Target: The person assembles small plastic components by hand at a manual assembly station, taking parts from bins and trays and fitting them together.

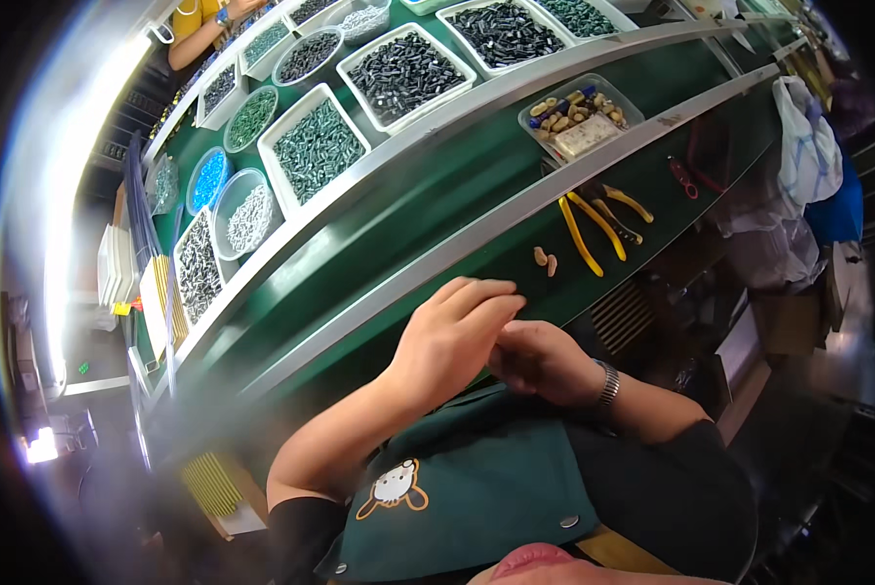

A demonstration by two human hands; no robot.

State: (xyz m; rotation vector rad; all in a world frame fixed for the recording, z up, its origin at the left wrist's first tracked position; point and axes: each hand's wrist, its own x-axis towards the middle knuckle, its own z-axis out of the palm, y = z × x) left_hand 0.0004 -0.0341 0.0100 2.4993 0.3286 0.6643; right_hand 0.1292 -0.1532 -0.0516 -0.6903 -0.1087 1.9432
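Above my apron, at the bench's near edge, my two hands meet. My left hand point(460, 330) is closed, its fingers bent together over toward the other hand. My right hand point(552, 365), with a metal watch band on the wrist, curls closed with its fingertips tucked under the left one. Whatever lies between them, if anything, is hidden. Just beyond my fingers, two small tan pieces like finger cots point(541, 256) lie on the green bench top. Farther right are yellow-handled pliers point(583, 237) and a second yellow-handled hand tool point(629, 203).
A metal rail point(413, 244) crosses between my hands and the green conveyor belt point(398, 185). Beyond it stand white trays point(405, 80) and round tubs of small dark, green, blue and silver parts. A clear box point(581, 115) with tan pieces sits by the rail. Plastic bags point(806, 146) hang right.
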